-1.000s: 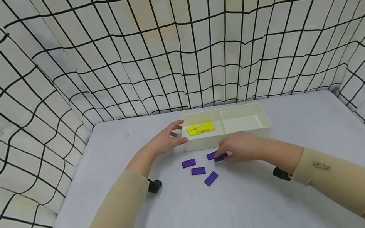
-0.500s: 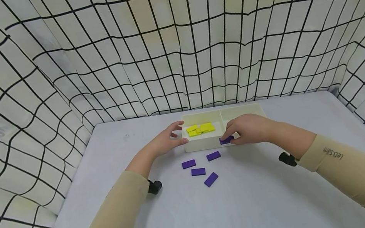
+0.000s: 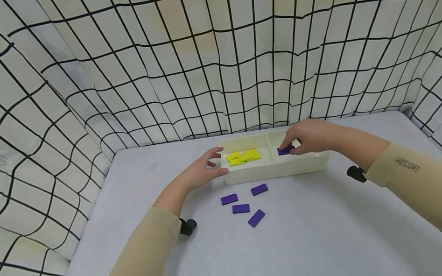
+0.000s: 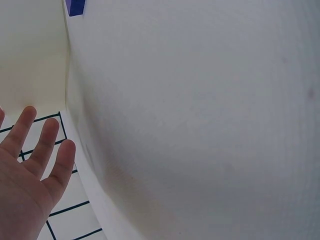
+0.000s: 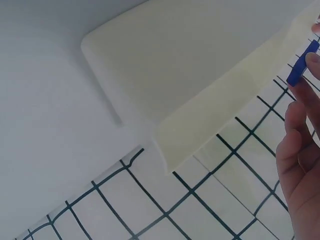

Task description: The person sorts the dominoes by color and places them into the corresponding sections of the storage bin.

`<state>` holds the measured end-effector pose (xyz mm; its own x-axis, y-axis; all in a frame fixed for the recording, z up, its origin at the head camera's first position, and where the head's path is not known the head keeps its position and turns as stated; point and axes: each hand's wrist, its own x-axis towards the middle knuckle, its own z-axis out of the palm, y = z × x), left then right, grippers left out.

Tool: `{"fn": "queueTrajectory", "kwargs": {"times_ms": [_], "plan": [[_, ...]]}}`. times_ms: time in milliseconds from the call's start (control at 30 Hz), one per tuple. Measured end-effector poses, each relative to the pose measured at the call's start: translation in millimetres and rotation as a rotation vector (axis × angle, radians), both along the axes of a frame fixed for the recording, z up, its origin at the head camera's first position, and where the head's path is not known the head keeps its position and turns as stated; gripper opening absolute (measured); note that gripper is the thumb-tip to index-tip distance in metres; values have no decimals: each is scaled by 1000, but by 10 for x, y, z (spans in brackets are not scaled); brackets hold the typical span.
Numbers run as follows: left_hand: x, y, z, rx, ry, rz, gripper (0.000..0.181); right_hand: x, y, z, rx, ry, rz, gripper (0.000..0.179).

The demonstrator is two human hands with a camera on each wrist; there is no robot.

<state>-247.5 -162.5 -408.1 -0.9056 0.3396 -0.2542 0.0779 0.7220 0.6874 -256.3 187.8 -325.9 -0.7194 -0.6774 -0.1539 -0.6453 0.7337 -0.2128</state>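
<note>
My right hand [image 3: 311, 136] pinches a small purple rectangular tile [image 3: 285, 150] over the right compartment of the white box [image 3: 293, 167]. In the right wrist view the same purple tile [image 5: 303, 63] shows between thumb and fingers, above the box rim. At the box's left end, my left hand [image 3: 202, 169] stands with thumb and fingers spread and relaxed, fingertips right at the wall. The left wrist view shows those fingers [image 4: 50, 135] extended beside the box. Several yellow tiles [image 3: 250, 155] lie overlapping in the left compartment.
Several purple tiles lie loose on the white table [image 3: 304, 249] in front of the box, among them a slanted purple tile [image 3: 256, 218] nearest me. A divider [image 3: 271, 147] splits the box. Black netting [image 3: 237, 60] surrounds the table's back and sides.
My right hand has lifted a purple tile off the table and carried it up and rightward, over the box's front wall to the right compartment. The left hand has stayed in place.
</note>
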Motion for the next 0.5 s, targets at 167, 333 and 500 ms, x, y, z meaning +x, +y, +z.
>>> {"fn": "queueTrajectory", "kwargs": {"times_ms": [167,333,500], "plan": [[2,5,7,-4,0,2,82,-119,-14,-93,49,-20,-16,29],[2,9,11,-9,-2,8,81,-248,-40,-204,94,-23,-27,28],[2,13,10,-8,-1,12,81,-355,-76,-303,134,-39,-44,28]]}}
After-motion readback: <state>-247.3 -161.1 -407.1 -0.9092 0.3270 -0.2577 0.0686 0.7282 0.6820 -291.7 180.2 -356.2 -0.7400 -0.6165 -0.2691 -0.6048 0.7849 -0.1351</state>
